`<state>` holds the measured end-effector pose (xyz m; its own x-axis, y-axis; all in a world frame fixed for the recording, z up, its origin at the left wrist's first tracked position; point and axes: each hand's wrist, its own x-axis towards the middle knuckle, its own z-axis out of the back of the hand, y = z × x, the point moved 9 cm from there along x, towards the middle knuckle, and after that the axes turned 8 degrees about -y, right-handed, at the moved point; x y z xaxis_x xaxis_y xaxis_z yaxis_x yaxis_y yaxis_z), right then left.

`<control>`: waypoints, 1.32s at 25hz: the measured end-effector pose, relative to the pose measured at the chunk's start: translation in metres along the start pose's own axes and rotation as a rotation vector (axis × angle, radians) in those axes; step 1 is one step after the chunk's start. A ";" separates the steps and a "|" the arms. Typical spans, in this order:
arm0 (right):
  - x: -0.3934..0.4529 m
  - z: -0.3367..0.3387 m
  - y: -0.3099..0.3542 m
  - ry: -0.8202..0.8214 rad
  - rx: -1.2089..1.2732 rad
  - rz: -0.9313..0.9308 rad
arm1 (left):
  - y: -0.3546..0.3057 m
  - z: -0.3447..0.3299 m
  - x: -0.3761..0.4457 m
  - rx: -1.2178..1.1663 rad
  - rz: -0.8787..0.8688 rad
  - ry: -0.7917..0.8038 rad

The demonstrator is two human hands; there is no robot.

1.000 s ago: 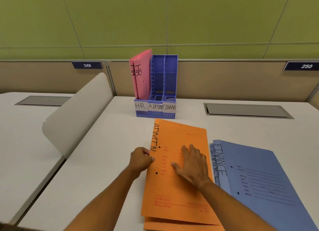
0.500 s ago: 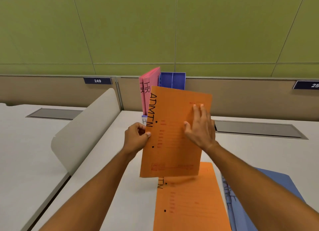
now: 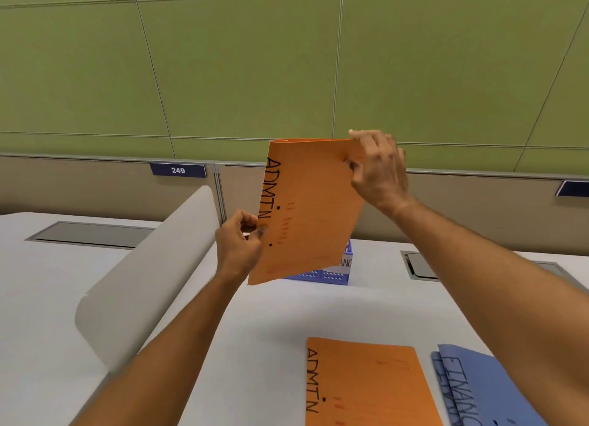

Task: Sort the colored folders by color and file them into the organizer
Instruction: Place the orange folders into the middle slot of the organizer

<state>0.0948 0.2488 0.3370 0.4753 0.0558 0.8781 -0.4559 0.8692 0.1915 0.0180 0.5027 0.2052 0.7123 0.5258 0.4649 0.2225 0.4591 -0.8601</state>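
Left grip: left hand (image 3: 239,241) is pinching the near left edge of the raised orange folder (image 3: 314,209), thumb pressing on the front face beside the handwritten "ADMIN".
Right grip: right hand (image 3: 379,170) is gripping the folder's top right corner, fingers curling over the upper edge.
Raised folder: it is hanging upright in the air, slightly tilted, above the table (image 3: 280,317) and in front of the organizer (image 3: 338,271), hiding most of it.
Organizer: only its purple lower right part is showing, at the far middle of the table, with part of a white label reading "ANC".
Second orange folder (image 3: 366,384): it is lying flat on the near part of the table, also marked "ADMIN", well apart from the raised one.
Blue folders (image 3: 475,390): they are lying just right of the flat orange folder, marked "FINANCE", near the frame's bottom right edge.
Divider (image 3: 143,276): a curved white panel is standing at the left, separating this table from the next one.
Wall plate (image 3: 178,170): a dark plate is reading "249" on the far partition.
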 end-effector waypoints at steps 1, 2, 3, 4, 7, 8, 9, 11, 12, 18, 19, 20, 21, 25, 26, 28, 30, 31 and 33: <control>0.010 -0.002 0.004 -0.024 0.027 0.011 | 0.000 0.000 0.007 0.000 -0.017 -0.012; 0.018 -0.005 0.007 -0.043 0.054 0.013 | 0.000 -0.001 0.012 0.001 -0.031 -0.023; 0.026 -0.009 0.010 -0.053 0.079 0.010 | 0.001 -0.001 0.016 0.003 -0.039 -0.034; 0.034 -0.014 0.012 -0.052 0.097 0.012 | 0.001 -0.002 0.020 0.004 -0.045 -0.045; 0.055 -0.033 0.018 -0.022 0.107 0.047 | 0.002 -0.007 0.031 0.004 -0.068 -0.075; 0.061 -0.038 0.020 -0.018 0.109 0.061 | 0.003 -0.008 0.034 0.008 -0.077 -0.082; 0.067 -0.042 0.021 -0.012 0.116 0.073 | 0.004 -0.010 0.037 0.011 -0.088 -0.086; 0.077 -0.056 0.020 0.031 0.123 0.102 | 0.008 -0.016 0.045 0.015 -0.116 -0.087; 0.079 -0.063 0.020 0.069 0.116 0.123 | 0.009 -0.019 0.047 0.015 -0.126 -0.081; 0.096 -0.085 0.010 0.146 0.096 0.213 | 0.013 -0.035 0.056 -0.014 -0.130 -0.082; 0.101 -0.087 0.009 0.141 0.092 0.218 | 0.012 -0.039 0.057 -0.025 -0.126 -0.086; 0.105 -0.088 0.008 0.131 0.090 0.217 | 0.011 -0.042 0.057 -0.035 -0.127 -0.090; 0.109 -0.090 0.006 0.120 0.094 0.207 | 0.008 -0.044 0.056 -0.046 -0.133 -0.094; 0.120 -0.102 0.010 0.112 0.142 0.191 | 0.003 -0.049 0.050 -0.088 -0.184 -0.118; 0.123 -0.107 0.012 0.115 0.144 0.194 | 0.003 -0.051 0.050 -0.088 -0.191 -0.114; 0.126 -0.115 0.013 0.123 0.127 0.205 | 0.004 -0.058 0.053 -0.087 -0.189 -0.095; 0.131 -0.120 0.009 0.118 0.095 0.195 | 0.005 -0.071 0.061 -0.089 -0.177 -0.061; 0.134 -0.122 0.005 0.113 0.080 0.184 | 0.004 -0.079 0.066 -0.083 -0.176 -0.045; 0.140 -0.126 -0.001 0.103 0.055 0.165 | 0.005 -0.095 0.074 -0.069 -0.176 -0.021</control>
<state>0.2567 0.3176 0.4041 0.4638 0.2476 0.8506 -0.5733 0.8159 0.0751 0.1352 0.4759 0.2157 0.6446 0.4569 0.6130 0.3881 0.4952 -0.7772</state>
